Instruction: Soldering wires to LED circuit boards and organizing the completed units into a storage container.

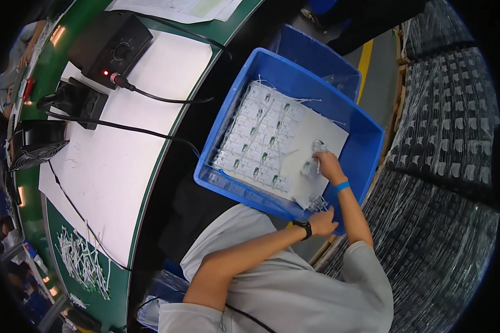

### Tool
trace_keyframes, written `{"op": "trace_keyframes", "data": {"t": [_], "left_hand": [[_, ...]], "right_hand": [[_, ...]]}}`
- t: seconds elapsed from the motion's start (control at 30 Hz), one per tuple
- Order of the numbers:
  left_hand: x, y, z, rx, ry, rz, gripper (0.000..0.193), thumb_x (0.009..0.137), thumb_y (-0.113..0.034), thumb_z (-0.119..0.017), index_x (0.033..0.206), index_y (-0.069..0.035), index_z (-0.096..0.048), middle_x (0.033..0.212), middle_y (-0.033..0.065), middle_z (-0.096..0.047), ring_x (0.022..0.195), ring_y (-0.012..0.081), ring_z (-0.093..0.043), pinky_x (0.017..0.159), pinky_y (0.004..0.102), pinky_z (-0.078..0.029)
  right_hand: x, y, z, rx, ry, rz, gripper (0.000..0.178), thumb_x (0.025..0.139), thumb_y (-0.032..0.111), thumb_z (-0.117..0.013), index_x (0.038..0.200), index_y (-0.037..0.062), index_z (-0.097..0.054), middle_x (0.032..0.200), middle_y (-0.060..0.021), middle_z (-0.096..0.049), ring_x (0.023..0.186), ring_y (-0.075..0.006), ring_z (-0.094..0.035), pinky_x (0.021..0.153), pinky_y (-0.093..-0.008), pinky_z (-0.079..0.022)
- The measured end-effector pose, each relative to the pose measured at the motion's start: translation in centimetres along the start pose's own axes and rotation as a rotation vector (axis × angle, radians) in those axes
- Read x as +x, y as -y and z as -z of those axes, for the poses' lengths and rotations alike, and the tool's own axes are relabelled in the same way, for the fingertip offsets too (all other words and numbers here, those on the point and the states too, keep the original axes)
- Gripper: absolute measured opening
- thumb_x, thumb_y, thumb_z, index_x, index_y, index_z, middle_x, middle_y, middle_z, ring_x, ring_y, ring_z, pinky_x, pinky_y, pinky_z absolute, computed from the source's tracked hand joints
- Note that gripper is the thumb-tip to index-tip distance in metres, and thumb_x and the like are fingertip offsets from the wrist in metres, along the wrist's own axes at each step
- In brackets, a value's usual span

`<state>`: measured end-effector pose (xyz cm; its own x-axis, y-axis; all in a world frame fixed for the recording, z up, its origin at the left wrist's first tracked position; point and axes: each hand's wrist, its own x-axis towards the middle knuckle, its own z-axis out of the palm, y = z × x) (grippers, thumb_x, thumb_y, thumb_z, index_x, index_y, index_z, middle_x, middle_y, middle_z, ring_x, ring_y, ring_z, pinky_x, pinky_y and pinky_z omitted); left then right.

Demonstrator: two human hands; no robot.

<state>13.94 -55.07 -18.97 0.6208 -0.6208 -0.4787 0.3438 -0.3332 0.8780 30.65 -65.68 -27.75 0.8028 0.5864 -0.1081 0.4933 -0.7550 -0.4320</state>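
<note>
A blue plastic bin (236, 100) stands to the right of the bench. Inside it, rows of small white parts with green pieces and thin white wires (255, 139) lie beside a bare pale sheet (319, 130). Over this sheet my right hand (330, 167), with a blue wristband, pinches a small whitish translucent part (319, 146), partly blurred. My left hand (322, 223), wearing a black watch, is at the bin's near wall with its fingers curled. Right by its fingertips is a cluster of small white parts (318, 203); the fingers hide what they grip, if anything.
On the green bench (111, 311) are a black control box (111, 47) with a red light, a small black fan (39, 152), white paper (111, 183), cables and a heap of white wires (86, 261). Wrapped pallet stacks (444, 122) rise at right; another blue bin (316, 55) stands behind.
</note>
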Motion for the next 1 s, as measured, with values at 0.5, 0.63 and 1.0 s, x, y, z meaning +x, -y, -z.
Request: {"op": "trace_keyframes", "data": {"t": [0.5,0.63,1.0], "left_hand": [[-3.5,1.9,1.4,0.678,-0.038,0.079,0.072,0.091,-0.05,-0.062,0.14,0.001,-0.048,0.133,0.0258,-0.055,0.126,0.041,-0.051,0.107,0.0593,-0.033],[-5.3,2.2,2.9,0.771,-0.05,0.112,0.079,0.089,-0.06,-0.059,0.139,0.001,-0.05,0.132,0.0242,-0.056,0.125,0.039,-0.051,0.111,0.0574,-0.028],[-11.0,3.4,4.7,0.832,-0.294,-0.147,0.068,0.086,-0.048,-0.067,0.131,0.002,-0.057,0.115,0.0199,-0.06,0.115,0.0336,-0.053,0.105,0.049,-0.034]], "right_hand": [[-3.3,2.1,-6.2,0.077,-0.331,-0.509,0.078,0.077,0.025,-0.081,0.138,-0.0059,-0.046,0.128,-0.0248,-0.049,0.118,-0.043,-0.049,0.102,-0.0481,-0.041],[-4.3,2.0,-7.6,-0.047,-0.136,-0.496,0.079,0.074,0.027,-0.083,0.136,-0.0037,-0.046,0.126,-0.0224,-0.049,0.118,-0.0415,-0.05,0.101,-0.0458,-0.044],[-2.6,5.0,-7.3,0.091,0.065,-0.26,0.073,0.077,0.017,-0.08,0.139,-0.002,-0.046,0.124,-0.019,-0.047,0.11,-0.0382,-0.057,0.091,-0.0422,-0.051]]}}
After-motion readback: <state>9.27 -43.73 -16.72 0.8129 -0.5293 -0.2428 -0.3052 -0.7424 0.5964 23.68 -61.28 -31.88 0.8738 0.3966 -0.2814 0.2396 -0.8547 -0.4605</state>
